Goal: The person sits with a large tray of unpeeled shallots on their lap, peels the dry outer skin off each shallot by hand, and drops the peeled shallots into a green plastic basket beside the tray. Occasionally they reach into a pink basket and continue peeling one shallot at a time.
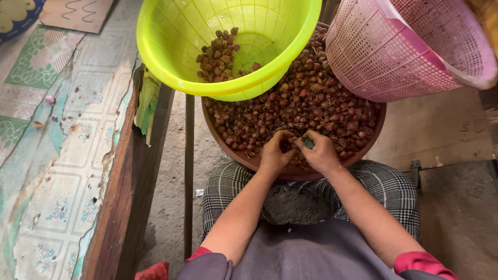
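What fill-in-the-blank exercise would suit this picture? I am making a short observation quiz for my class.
1. Both hands, the left hand and the right hand, work over the round ____ basin of small red bulbs.
2. The basket holding a few bulbs is bright ____.
3. The tilted empty basket is ____.

Missing words: brown; green; pink

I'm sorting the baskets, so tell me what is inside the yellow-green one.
The yellow-green basket holds a small heap of little reddish-brown bulbs against its near wall; the rest of its mesh floor is bare. Its rim covers part of the brown basin beneath.
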Tool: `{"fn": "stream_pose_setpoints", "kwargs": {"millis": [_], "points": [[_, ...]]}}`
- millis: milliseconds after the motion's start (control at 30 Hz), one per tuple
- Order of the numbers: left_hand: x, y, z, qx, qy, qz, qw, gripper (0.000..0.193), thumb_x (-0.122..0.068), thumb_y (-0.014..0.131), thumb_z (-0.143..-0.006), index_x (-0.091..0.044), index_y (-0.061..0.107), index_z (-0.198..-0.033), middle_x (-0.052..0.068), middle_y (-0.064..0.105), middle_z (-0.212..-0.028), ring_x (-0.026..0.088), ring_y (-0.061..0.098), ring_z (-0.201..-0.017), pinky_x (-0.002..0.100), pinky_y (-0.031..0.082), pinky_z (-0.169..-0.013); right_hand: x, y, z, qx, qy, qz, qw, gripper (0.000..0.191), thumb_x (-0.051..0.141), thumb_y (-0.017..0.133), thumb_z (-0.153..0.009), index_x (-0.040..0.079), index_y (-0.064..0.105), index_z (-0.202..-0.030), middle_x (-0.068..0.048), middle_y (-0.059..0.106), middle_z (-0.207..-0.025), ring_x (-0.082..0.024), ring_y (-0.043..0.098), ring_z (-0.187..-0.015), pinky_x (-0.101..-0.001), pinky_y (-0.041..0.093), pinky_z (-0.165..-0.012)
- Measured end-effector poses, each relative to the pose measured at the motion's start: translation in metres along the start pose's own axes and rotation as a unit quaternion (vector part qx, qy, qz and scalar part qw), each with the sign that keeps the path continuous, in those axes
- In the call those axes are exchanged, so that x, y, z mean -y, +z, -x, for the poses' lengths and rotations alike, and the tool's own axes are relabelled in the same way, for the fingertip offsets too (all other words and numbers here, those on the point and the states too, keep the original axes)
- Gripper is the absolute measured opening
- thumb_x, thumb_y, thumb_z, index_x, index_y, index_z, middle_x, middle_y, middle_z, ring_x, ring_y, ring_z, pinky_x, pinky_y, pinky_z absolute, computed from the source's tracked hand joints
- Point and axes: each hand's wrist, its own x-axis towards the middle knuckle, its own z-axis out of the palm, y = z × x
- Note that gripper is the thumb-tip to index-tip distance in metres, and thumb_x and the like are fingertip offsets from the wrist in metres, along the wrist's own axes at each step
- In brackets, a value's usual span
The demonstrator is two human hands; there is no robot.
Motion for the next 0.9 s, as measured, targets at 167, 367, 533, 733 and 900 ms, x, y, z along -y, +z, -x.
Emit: {"fn": "stream_pose_setpoints", "kwargs": {"millis": [167, 367, 533, 733, 900], "points": [[0.002, -0.008, -0.001, 0.012, -0.054, 0.081, 0.995, 0.039, 0.002, 0.077, -0.084, -0.001, 0.06, -0.12, 0.01, 0.068, -0.109, 0.017, 0.068, -0.1, 0.031, 0.058, -0.086, -0.005, 0.001, -0.009, 0.014, 0.083, 0.028, 0.996, 0.029, 0.027, 0.075, -0.096, 0.001, 0.067, -0.105, -0.013, 0.069, -0.077, -0.017, 0.064, -0.066, -0.0357, 0.051, -0.062], [-0.001, -0.01, 0.001, -0.003, -0.009, 0.008, 1.0, 0.042, -0.002, 0.074, -0.085, -0.003, 0.061, -0.125, 0.007, 0.07, -0.112, 0.016, 0.072, -0.104, 0.031, 0.06, -0.091, -0.002, 0.002, -0.009, -0.008, -0.018, -0.111, 0.994, 0.049, 0.019, 0.081, -0.087, 0.002, 0.059, -0.126, -0.006, 0.07, -0.11, -0.015, 0.067, -0.097, -0.0327, 0.054, -0.083], [0.002, -0.005, 0.003, -0.003, 0.004, -0.014, 1.0, 0.043, -0.001, 0.075, -0.084, -0.004, 0.065, -0.126, 0.008, 0.071, -0.111, 0.016, 0.07, -0.102, 0.031, 0.058, -0.089, -0.001, 0.012, -0.004, -0.035, 0.042, -0.177, 0.983, 0.038, 0.01, 0.081, -0.088, 0.004, 0.064, -0.122, -0.003, 0.071, -0.101, -0.012, 0.068, -0.092, -0.0285, 0.056, -0.083], [0.011, -0.004, -0.003, -0.007, -0.1, 0.124, 0.987, 0.033, -0.004, 0.079, -0.089, 0.0, 0.07, -0.121, 0.007, 0.071, -0.105, 0.013, 0.069, -0.097, 0.029, 0.058, -0.086, -0.005, 0.004, -0.012, -0.042, 0.095, -0.223, 0.969, 0.033, 0.006, 0.074, -0.09, 0.007, 0.064, -0.122, -0.001, 0.072, -0.1, -0.01, 0.069, -0.088, -0.0284, 0.057, -0.075], [0.016, -0.008, -0.007, -0.007, -0.161, 0.153, 0.975, 0.03, -0.015, 0.071, -0.097, 0.001, 0.072, -0.123, 0.005, 0.077, -0.102, 0.011, 0.071, -0.092, 0.025, 0.058, -0.081, -0.007, -0.006, -0.006, 0.082, 0.045, -0.047, 0.995, 0.043, 0.017, 0.088, -0.08, 0.007, 0.067, -0.116, -0.004, 0.075, -0.104, -0.01, 0.071, -0.092, -0.0257, 0.057, -0.083]]}}
